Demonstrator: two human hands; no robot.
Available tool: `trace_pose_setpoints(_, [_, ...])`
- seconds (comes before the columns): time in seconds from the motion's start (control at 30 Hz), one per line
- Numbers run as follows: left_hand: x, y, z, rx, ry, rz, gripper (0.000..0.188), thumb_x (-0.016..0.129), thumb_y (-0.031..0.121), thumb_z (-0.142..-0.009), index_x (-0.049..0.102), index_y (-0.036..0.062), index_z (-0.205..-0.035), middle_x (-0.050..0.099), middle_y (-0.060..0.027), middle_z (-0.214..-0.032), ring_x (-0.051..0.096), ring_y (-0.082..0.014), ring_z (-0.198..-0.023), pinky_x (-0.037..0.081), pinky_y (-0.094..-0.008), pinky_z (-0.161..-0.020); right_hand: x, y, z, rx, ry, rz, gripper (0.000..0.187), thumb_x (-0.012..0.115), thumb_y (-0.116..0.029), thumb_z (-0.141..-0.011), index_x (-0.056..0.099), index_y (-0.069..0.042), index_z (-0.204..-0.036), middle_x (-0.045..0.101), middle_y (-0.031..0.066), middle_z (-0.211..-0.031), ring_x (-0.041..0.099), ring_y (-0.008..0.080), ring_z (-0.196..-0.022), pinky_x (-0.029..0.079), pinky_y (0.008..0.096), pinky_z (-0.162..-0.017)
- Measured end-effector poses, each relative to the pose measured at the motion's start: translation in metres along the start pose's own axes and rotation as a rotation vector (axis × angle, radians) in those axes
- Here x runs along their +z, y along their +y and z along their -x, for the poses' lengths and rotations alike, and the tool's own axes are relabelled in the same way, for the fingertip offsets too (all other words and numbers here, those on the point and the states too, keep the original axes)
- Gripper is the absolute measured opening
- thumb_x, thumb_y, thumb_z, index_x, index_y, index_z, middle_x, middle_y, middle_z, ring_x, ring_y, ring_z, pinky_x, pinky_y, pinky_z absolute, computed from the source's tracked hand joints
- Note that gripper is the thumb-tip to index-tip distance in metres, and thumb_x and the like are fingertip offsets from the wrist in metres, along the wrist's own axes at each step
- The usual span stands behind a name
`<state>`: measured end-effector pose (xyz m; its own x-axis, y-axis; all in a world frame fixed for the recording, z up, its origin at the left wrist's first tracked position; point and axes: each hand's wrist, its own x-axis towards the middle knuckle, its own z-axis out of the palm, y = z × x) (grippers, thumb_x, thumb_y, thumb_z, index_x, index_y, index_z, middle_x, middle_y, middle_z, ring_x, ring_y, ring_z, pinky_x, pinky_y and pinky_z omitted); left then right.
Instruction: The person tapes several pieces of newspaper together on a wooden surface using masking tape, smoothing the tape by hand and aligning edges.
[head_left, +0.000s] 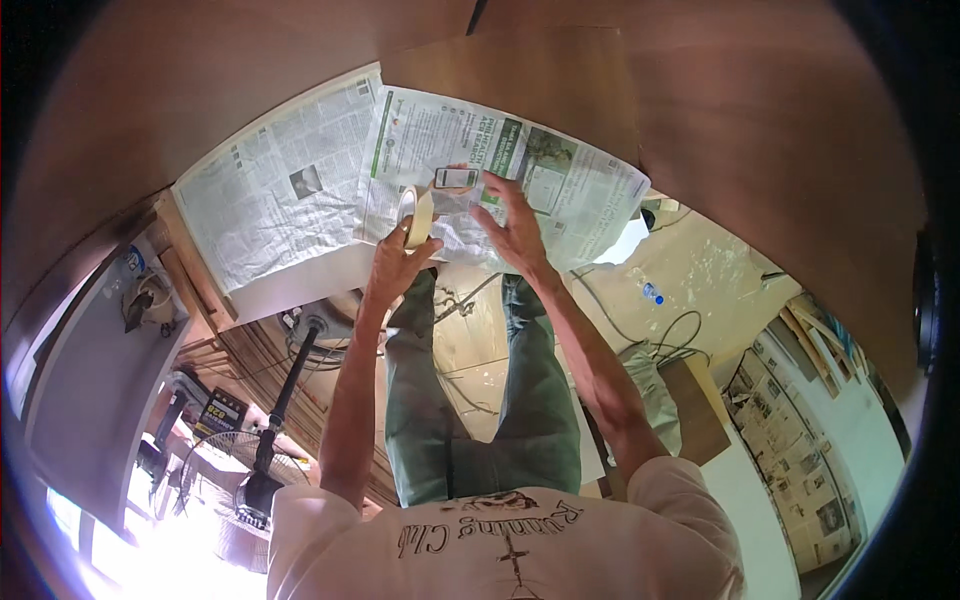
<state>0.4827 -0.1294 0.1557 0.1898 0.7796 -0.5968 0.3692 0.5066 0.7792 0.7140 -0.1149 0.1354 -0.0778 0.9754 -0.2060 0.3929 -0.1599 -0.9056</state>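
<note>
A roll of cream masking tape [420, 220] stands on its edge in my left hand [402, 258], whose fingers and thumb are closed round its lower part. My right hand [515, 232] is to the right of the roll, over the newspaper, with fingers and thumb spread apart and nothing seen between them. Under both hands lies a printed newspaper sheet [590, 195] with green blocks and photos. Its left edge meets a second, creased newspaper sheet [270, 200]. The sheets cover part of a brown panel, and the right-hand sheet's near edge hangs close to my knees.
Brown wooden panels [510, 65] rise beyond and beside the newspaper. A black standing fan [262, 480] is at the lower left, near a grey panel [95, 370]. Cables [680, 345] and a plastic bottle [652, 293] lie on the floor at right, with more newspaper [790, 450] farther right.
</note>
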Motion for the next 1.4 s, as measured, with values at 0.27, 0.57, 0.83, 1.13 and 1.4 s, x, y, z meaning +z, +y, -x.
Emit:
trace_pose_setpoints(0.27, [0.013,0.033,-0.005,-0.045,-0.075,0.119,0.039,0.078,0.018,-0.089,0.064,0.0067,-0.123,0.07,-0.0044,-0.093,0.063,-0.011,-0.085,0.052,-0.0296,-0.077,0.01,-0.039,-0.02,0.066,-0.119,-0.354,0.037,0.072,-0.017,-0.095,0.06,-0.003,-0.127,0.065,0.0109,-0.114,0.066,0.0183,-0.105,0.056,0.0353,-0.093])
trace_pose_setpoints(0.57, [0.033,0.038,-0.01,0.135,-0.167,-0.052,0.035,0.073,0.026,-0.093,0.063,0.0032,-0.117,0.072,-0.0096,-0.096,0.07,-0.0223,-0.091,0.053,-0.0353,-0.087,-0.035,0.018,0.006,0.293,0.224,-0.532,0.011,0.071,-0.014,-0.096,0.068,-0.004,-0.096,0.07,0.0015,-0.091,0.063,0.0084,-0.084,0.05,0.0252,-0.077])
trace_pose_setpoints(0.83, [0.114,0.112,-0.097,0.437,-0.406,-0.713,0.032,0.062,0.034,-0.098,0.065,0.0047,-0.111,0.074,-0.0139,-0.096,0.07,-0.0331,-0.093,0.042,-0.0473,-0.103,-0.105,0.139,0.035,0.176,0.752,-0.015,0.014,0.077,-0.022,-0.091,0.072,-0.009,-0.095,0.068,0.0104,-0.116,0.055,0.022,-0.123,0.037,0.0373,-0.109])
trace_pose_setpoints(1.13, [0.097,0.089,-0.133,0.305,-0.453,-1.093,0.036,0.06,0.036,-0.095,0.066,0.0135,-0.123,0.074,-0.0159,-0.105,0.07,-0.0345,-0.102,0.037,-0.0584,-0.108,-0.039,0.123,0.037,0.369,0.878,-0.241,0.013,0.074,-0.02,-0.09,0.071,-0.007,-0.094,0.055,0.02,-0.139,0.048,0.0319,-0.134,0.033,0.0425,-0.113])
trace_pose_setpoints(1.4, [0.165,0.152,-0.156,0.379,-0.311,-1.17,0.037,0.066,0.039,-0.093,0.063,0.005,-0.109,0.073,-0.0192,-0.092,0.071,-0.0406,-0.088,0.055,-0.0501,-0.077,-0.127,0.138,0.039,0.378,1.165,-0.479,0.021,0.072,-0.02,-0.093,0.069,0.0,-0.096,0.068,0.0046,-0.086,0.06,0.0128,-0.084,0.048,0.0276,-0.08])
